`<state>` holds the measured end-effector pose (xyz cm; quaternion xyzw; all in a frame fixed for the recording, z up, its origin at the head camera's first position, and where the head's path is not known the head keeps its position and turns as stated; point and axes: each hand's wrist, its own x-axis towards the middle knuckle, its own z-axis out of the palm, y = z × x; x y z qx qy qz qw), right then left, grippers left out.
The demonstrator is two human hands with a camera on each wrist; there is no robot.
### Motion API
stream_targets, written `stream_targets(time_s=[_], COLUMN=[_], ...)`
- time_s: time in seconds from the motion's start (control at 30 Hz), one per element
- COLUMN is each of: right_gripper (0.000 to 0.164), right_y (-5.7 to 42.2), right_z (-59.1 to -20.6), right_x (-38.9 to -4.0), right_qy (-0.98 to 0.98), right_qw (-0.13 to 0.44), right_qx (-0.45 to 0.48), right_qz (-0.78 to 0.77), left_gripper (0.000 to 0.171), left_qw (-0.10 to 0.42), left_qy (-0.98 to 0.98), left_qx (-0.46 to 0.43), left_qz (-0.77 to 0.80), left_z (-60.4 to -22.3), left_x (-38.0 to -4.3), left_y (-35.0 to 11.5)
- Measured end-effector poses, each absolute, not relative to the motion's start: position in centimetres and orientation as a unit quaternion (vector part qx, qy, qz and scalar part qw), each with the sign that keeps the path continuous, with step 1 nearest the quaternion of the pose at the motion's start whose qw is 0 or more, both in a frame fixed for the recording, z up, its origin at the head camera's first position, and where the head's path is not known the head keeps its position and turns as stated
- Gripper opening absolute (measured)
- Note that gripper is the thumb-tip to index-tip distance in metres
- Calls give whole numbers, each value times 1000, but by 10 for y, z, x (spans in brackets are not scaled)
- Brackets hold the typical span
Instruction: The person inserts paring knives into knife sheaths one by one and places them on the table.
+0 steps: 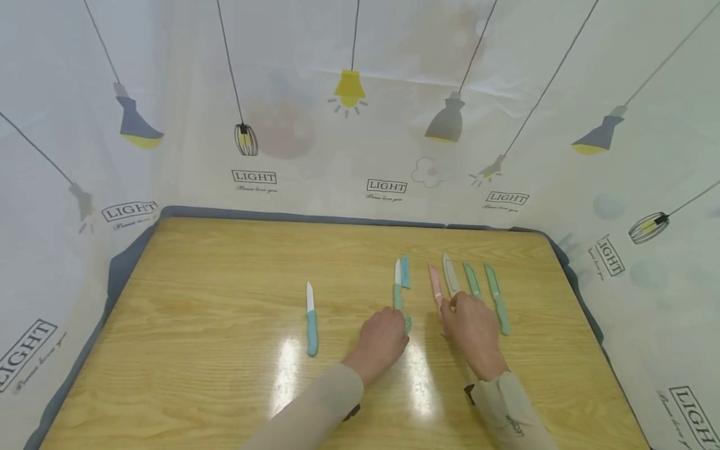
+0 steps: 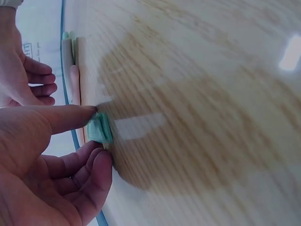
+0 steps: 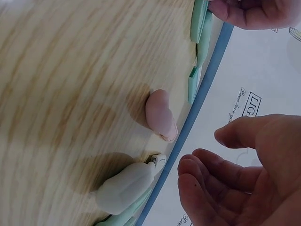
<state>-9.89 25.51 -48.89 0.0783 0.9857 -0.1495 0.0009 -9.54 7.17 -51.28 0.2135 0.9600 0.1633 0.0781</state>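
At lower centre, my left hand pinches a green sheath, right fingers loose, empty; pink knife sheathed, blue knife bare.

the left sleeve and right sleeve are pale beige; dark lettering marks the right one, and a small black piece shows by each cuff.

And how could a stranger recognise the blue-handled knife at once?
On the wooden table, look left of the left hand. The blue-handled knife lies there alone, its bare white blade pointing away from the person. No other visible knife handle is blue.
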Motion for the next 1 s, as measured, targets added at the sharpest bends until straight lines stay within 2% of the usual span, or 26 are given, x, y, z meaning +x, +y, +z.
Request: stream_targets(time_s=[0.23, 0.5, 0.67, 0.83, 1.0], right_gripper=[41, 47, 40, 37, 37], right_y=[254, 252, 246, 238, 226], right_z=[-488, -488, -491, -490, -488], right_x=[-98, -97, -97, -98, -99], right_qy=[986, 985, 985, 985, 984], right_qw=[-3, 6, -13, -24, -6], right_qx=[78, 69, 41, 21, 14], right_qz=[-147, -159, -165, -169, -178], left_gripper=[11, 17, 17, 28, 39], left_qw=[91, 85, 106, 99, 75], left_qy=[956, 953, 935, 912, 892], left_qx=[207, 184, 138, 103, 68], left_qz=[185, 223, 309, 384, 440], left_z=[-507, -504, -496, -493, -498], left_x=[-93, -99, -105, -110, -118], left_y=[66, 47, 20, -4, -22])
